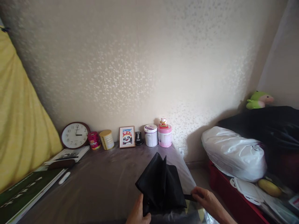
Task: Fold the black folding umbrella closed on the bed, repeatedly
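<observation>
A black fabric item point(163, 183) with folded, pointed panels stands up from the near right part of the table; its exact kind cannot be made out. My left hand point(139, 211) grips its lower left corner, thumb in front, near a dark rounded part. From its lower right side a short black strap point(188, 197) sticks out. The fingers of my right hand point(205, 199) pinch the end of that strap, just past the table's right edge. The inside of the folds is in shadow.
Along the wall side of the dark table point(109, 177) stand a clock point(75, 135), several tins, a framed panda picture point(127, 137) and a lucky cat figure point(163, 122). A green book point(28, 193) lies left. Beyond a floor gap, a white plastic bag point(233, 152) rests on red storage.
</observation>
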`<state>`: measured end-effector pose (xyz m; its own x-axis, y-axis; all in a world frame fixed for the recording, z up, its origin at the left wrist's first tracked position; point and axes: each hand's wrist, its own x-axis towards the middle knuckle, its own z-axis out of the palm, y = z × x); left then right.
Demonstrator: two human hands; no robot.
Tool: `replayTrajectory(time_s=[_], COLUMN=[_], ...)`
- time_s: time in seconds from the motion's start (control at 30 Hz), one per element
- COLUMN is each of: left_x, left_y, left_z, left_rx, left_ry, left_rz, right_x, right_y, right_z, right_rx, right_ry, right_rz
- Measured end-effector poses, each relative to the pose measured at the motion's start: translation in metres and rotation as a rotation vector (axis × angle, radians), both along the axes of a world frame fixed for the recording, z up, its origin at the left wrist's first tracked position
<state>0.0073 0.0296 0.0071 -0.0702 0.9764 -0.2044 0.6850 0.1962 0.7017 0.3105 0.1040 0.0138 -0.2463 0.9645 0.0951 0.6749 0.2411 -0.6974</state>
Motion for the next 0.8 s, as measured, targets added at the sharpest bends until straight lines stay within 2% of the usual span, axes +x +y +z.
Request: replayTrajectory(time_s=[0.1, 0.2, 0.27, 0.33, 0.57, 0.8], left_x=[0.002, 0.012, 0.022, 0.031, 0.055, 0.062], left_y=[0.000, 0.002, 0.003, 0.003, 0.000, 0.001], left_z=[-0.006, -0.005, 0.000, 0.003, 0.004, 0.000], left_rx=[0.019, 0.053, -0.014, -0.079, -0.055, -0.043], left_ry=[-0.037, 0.175, 0.309, 0.402, 0.640, 0.684], left_rz=[0.024, -0.047, -0.087, -0.098, -0.045, -0.020], right_x=[-0.014, -0.040, -0.058, -0.073, -0.110, -0.122], right_y=[0.000, -0.003, -0.003, -0.002, 0.017, 0.045], right_z=[0.021, 0.049, 0.062, 0.067, 0.065, 0.062], right_rx=[0.252, 0.335, 0.295, 0.191, -0.048, -0.143], right_ry=[0.042, 0.109, 0.162, 0.242, 0.152, 0.085], right_rz=[-0.098, 0.000, 0.024, -0.010, -0.144, -0.215])
